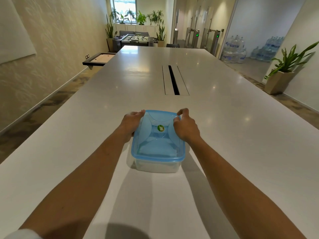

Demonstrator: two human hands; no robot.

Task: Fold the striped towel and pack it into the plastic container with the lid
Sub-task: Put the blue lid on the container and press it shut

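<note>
A clear plastic container (pixel 156 165) stands on the white table in front of me, with its blue translucent lid (pixel 158 140) on top. Through the lid a folded cloth shape shows inside; its stripes cannot be made out. My left hand (pixel 132 122) grips the lid's left edge near the far corner, fingers curled over the rim. At the far right corner, my right hand (pixel 185 125) rests on the lid, its fingertips pinching the rim there. A round green sticker (pixel 160 128) marks the lid's centre.
The long white table (pixel 224 135) stretches ahead, with a dark cable slot (pixel 174 80) set in its middle beyond the container. A potted plant (pixel 283 73) and stacked water bottles (pixel 236 50) stand off to the right, away from the table.
</note>
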